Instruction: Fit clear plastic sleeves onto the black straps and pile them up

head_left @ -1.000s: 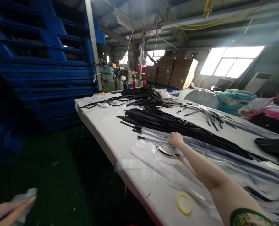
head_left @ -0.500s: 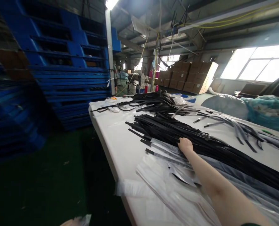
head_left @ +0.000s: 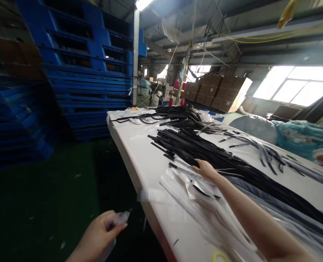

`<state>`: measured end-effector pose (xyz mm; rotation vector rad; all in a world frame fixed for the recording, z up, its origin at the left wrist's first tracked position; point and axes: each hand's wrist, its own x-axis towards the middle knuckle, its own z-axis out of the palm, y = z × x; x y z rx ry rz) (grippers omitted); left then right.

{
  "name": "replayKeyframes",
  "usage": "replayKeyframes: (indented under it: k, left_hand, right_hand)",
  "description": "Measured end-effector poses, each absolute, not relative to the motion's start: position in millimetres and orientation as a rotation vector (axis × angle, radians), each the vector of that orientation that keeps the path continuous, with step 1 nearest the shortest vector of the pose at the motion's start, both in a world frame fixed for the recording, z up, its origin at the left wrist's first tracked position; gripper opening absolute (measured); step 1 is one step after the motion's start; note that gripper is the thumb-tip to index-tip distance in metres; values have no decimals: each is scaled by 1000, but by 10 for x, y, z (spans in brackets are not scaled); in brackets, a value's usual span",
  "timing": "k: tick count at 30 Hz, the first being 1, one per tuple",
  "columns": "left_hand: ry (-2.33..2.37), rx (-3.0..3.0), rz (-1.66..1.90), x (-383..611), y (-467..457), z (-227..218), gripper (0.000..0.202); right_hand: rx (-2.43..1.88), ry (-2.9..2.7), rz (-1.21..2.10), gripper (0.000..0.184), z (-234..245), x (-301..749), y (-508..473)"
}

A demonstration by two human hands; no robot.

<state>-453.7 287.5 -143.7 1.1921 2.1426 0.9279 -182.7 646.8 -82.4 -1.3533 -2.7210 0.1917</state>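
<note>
Apparently, my right grip (head_left: 205, 170) sits closed on black strips (head_left: 205, 150) near ends, likely for control; left grip (head_left: 100, 233) pinches clear plastic (head_left: 123, 217).

The strips (head_left: 183, 142) are black, the table (head_left: 141, 154) white, the pallets (head_left: 96, 83) blue.

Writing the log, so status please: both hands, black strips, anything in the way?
Left hand holding clear plastic. Right hand on black strips. Whitish strips alongside; nothing visibly blocking.
</note>
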Motion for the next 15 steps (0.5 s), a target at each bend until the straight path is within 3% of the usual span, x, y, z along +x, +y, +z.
replayKeyframes:
  k: [8,12,15]
  left_hand:
    - [2098,2002,1070,-4129,2834,-712,23]
    - [1912,2039,751,-3936,2763,-688,15]
    - [1967,1801,528,-4138,2710,-808,21]
  right_hand:
    - [-582,-3004,300,37,-208,-2249,5019]
    - [-105,-3062,344,29,-171,-2305,4422]
    - [-137,-2899,255,27,-283,-2332,4178]
